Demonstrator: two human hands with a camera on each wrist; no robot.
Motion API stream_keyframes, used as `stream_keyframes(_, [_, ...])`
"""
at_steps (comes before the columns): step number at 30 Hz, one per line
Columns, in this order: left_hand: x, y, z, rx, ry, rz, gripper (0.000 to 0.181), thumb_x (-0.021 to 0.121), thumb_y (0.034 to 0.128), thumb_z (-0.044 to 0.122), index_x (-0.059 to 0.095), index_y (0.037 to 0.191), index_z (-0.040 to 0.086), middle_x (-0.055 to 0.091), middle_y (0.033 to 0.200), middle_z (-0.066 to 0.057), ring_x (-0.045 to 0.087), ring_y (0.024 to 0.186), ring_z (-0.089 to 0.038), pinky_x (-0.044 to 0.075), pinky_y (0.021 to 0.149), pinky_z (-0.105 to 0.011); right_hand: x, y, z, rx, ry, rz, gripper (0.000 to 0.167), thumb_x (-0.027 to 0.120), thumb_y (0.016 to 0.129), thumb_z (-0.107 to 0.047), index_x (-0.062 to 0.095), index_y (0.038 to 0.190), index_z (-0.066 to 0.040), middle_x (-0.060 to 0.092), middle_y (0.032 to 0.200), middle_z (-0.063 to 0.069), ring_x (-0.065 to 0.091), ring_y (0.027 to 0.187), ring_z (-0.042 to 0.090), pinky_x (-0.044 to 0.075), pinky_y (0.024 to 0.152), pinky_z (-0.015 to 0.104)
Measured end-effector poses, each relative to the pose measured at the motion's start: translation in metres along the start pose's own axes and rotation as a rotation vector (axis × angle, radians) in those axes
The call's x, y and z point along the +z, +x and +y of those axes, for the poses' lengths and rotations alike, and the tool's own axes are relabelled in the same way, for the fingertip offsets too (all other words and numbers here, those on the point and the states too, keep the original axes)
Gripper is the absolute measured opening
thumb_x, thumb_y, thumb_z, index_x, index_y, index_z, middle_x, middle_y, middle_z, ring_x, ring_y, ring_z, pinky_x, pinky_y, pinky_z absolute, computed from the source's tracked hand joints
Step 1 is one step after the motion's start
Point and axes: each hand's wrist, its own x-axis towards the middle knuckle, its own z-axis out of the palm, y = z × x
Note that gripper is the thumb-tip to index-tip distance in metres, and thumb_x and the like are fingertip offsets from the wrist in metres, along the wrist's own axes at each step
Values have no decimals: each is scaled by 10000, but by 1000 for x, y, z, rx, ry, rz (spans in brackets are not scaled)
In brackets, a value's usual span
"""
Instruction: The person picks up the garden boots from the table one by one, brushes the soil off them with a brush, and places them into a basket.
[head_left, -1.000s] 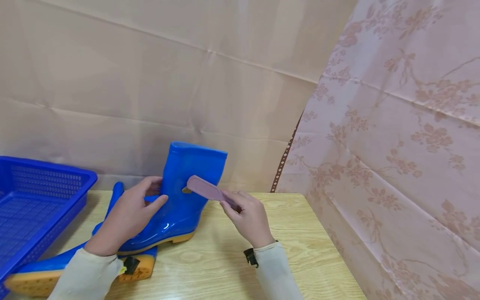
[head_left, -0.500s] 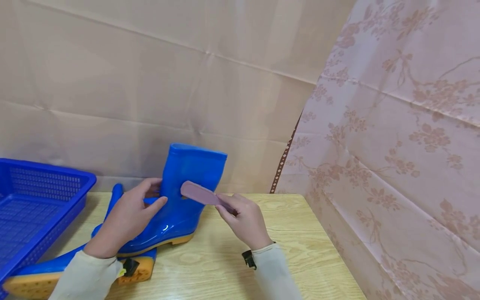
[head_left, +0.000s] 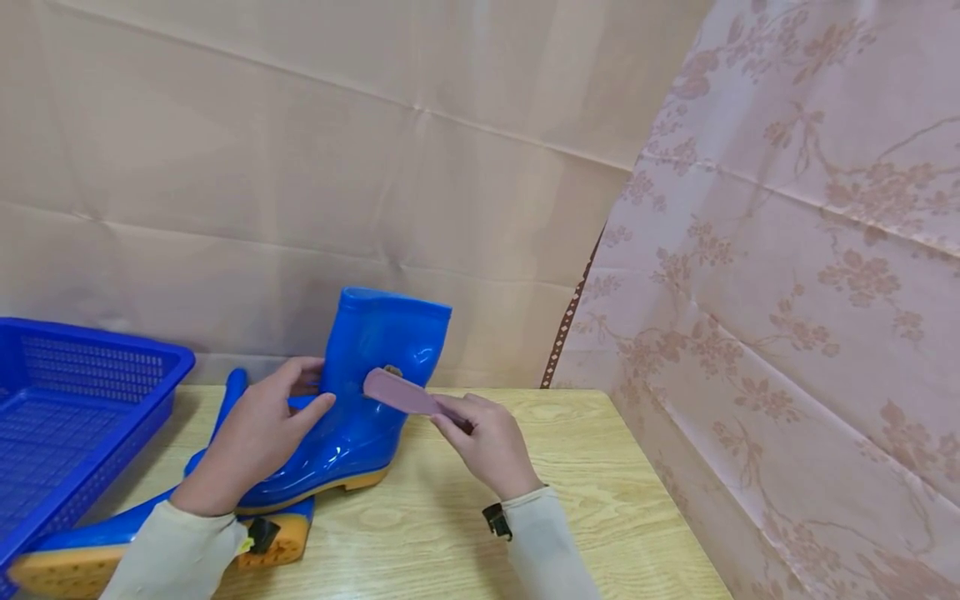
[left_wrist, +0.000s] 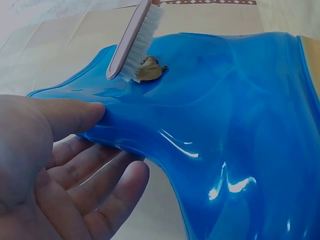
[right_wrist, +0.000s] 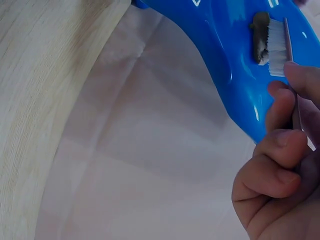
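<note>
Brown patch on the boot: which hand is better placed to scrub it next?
Probably the right hand: it holds the brush, bristles at the patch. The left hand holds the boot instead.

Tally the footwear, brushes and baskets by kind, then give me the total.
Boots: 2, the boot with a brown patch and the lying boot, partly hidden by a sleeve
Brushes: 1, the pinkish brush
Baskets: 1, the blue basket
Total: 4

Your head view looks forward and down over the table (head_left: 600, 467), farthest off. Close in, your left wrist view looks past your left hand (left_wrist: 55, 200) across the boot (left_wrist: 225, 90); your right wrist view, from the other side, past your right hand (right_wrist: 280, 200). All three share brush (left_wrist: 133, 45) and dirt (left_wrist: 151, 70).
</note>
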Motion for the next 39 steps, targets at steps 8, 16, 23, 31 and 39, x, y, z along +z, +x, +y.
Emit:
stream_keyframes(8, [-1,0,0,-10,-9,5,565,610,1061,311,434,1505,10,612,1373,-257,609,1228,-441,528,980,-616,-2,0,-1,31,44,-21,247,726,987,-274,785,1214,-193,574,739,-133,450,598,25,346,490,186])
stream_keyframes(16, [0,-1,1,-8,-5,2,560,613,1061,296,434,1506,6,616,1366,-247,614,1221,-431,531,980,-607,4,-1,-7,-12,36,10,257,728,987,-257,778,1226,-176,601,766,-118,451,611,25,345,497,178])
stream_keyframes(23, [1,-1,2,-16,6,15,550,624,1055,295,447,1491,11,623,1350,-245,619,1209,-432,534,972,-611,4,-1,-6,27,18,-12,261,717,994,-263,775,1231,-169,592,757,-109,453,605,30,346,497,179])
stream_keyframes(31, [1,1,4,-23,-1,12,533,626,1054,297,460,1481,26,620,1363,-241,616,1226,-438,523,982,-628,-5,1,-3,85,38,-70,247,709,1000,-274,781,1212,-170,655,823,-107,500,639,40,413,526,196])
stream_keyframes(39, [1,-1,2,-15,-15,7,532,627,1053,297,461,1480,26,617,1371,-246,612,1235,-450,515,983,-644,-7,0,-7,100,53,-90,235,713,998,-260,783,1200,-164,738,944,-69,543,677,42,460,557,194])
